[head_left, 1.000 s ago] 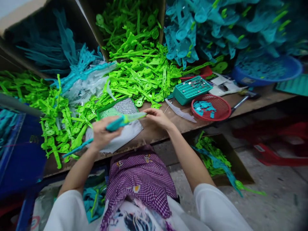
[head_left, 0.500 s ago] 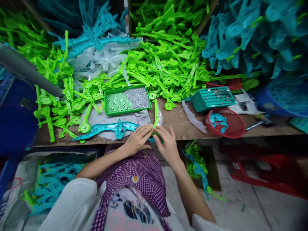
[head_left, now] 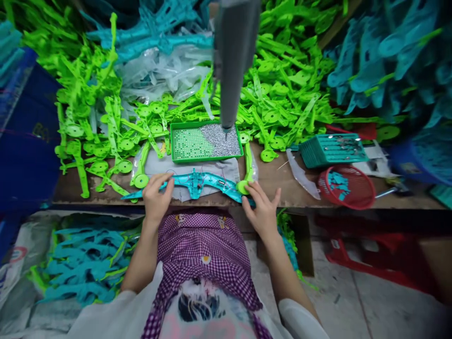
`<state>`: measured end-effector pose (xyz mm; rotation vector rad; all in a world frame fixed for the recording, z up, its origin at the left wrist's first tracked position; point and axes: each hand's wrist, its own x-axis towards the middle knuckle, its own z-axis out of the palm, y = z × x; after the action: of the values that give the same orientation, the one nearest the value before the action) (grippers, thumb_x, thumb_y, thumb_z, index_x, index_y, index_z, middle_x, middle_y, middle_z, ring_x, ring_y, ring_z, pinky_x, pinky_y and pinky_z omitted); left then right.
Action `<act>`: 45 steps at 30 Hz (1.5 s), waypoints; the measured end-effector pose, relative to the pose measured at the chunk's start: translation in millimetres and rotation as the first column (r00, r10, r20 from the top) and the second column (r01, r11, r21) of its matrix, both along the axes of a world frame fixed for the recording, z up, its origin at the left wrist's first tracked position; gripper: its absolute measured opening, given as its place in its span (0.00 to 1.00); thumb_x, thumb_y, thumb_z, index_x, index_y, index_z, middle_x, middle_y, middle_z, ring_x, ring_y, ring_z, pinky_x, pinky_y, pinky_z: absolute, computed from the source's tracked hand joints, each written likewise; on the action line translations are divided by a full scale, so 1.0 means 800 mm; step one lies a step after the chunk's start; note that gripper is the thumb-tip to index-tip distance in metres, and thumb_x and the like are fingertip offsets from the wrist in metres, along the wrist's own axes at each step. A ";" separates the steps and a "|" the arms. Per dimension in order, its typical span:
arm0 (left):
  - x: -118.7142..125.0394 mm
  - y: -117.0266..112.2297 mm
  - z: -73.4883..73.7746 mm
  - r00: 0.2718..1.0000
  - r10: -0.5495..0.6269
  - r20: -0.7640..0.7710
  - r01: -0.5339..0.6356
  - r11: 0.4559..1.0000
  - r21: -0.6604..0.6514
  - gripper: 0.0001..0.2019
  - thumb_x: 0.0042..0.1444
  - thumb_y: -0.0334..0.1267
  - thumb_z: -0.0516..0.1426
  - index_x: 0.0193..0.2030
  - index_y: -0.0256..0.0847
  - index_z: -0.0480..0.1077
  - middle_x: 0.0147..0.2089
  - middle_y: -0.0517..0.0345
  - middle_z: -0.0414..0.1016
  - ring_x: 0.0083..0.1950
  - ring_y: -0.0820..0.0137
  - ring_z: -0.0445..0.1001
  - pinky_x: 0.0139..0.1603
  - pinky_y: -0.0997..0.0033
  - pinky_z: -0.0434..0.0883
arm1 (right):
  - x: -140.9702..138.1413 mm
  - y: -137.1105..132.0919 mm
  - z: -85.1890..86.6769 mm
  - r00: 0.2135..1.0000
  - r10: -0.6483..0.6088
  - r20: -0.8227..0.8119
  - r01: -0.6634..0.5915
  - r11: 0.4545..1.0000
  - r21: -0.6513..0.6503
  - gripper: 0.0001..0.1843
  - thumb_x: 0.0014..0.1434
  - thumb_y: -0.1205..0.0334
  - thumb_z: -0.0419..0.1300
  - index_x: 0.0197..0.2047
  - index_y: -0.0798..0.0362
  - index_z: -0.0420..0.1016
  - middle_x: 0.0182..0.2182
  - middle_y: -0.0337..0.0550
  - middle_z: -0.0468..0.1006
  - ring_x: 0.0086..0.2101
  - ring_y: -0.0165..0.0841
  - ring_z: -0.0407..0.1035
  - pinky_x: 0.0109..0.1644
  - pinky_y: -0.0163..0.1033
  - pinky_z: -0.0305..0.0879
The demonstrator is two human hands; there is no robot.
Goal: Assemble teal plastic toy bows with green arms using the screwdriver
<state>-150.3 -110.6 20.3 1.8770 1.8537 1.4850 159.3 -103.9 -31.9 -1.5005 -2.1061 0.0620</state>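
Note:
A blue bow-shaped plastic part (head_left: 212, 180), with thin reddish wires at its middle, lies along the table's front edge, partly on a grey cloth (head_left: 226, 167). My left hand (head_left: 157, 195) is closed round its left limb, the fingers bent over the top. At the other end, my right hand (head_left: 262, 207) pinches the part's tip beside the round end of a green arm (head_left: 249, 165); the little finger sticks out. Another green arm (head_left: 141, 167) stands near my left hand, its disc close to the left limb. Just behind is a green tray (head_left: 190, 143) of small silvery screws.
A grey powered screwdriver (head_left: 231, 70) hangs over the tray. Green arms (head_left: 271, 108) are heaped behind. At right stand stacked teal trays (head_left: 330, 149), a red basket (head_left: 348, 186) of blue pieces and a blue tub (head_left: 420, 155). A clear plastic piece (head_left: 302, 176) lies nearer.
My hands, together at the blue part's right end before, have moved apart; the left has gone to the left limb. The screwdriver has swung from the left to over the tray. The view has shifted.

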 end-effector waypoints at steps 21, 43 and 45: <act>-0.029 -0.042 -0.030 0.952 -0.149 -0.268 0.156 0.988 0.006 0.12 0.59 0.32 0.59 0.51 0.43 0.72 0.51 0.50 0.73 0.54 0.62 0.72 0.55 0.57 0.69 | -0.143 0.058 0.045 0.968 0.194 -0.160 -0.243 0.890 -0.387 0.13 0.64 0.53 0.55 0.35 0.52 0.74 0.33 0.44 0.78 0.35 0.37 0.72 0.41 0.42 0.59; 0.010 0.066 0.004 0.808 -0.557 -0.193 0.489 0.816 -0.308 0.25 0.55 0.18 0.50 0.51 0.48 0.74 0.60 0.53 0.66 0.62 0.60 0.62 0.61 0.50 0.64 | -0.111 0.037 0.049 0.674 0.664 0.323 -0.717 0.694 0.070 0.16 0.66 0.70 0.49 0.50 0.50 0.74 0.46 0.45 0.81 0.45 0.32 0.73 0.50 0.44 0.64; 0.008 0.069 -0.006 0.743 -0.631 -0.225 0.538 0.762 -0.360 0.23 0.55 0.18 0.51 0.49 0.47 0.75 0.60 0.53 0.66 0.63 0.60 0.62 0.61 0.51 0.64 | -0.110 0.042 0.055 0.697 0.647 0.308 -0.697 0.712 0.082 0.17 0.66 0.70 0.48 0.51 0.50 0.74 0.47 0.45 0.81 0.47 0.32 0.73 0.52 0.44 0.63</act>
<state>-144.1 -55.1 15.7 2.3610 1.2525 0.6905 71.0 -70.1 12.0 -0.5611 -2.6903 -0.0738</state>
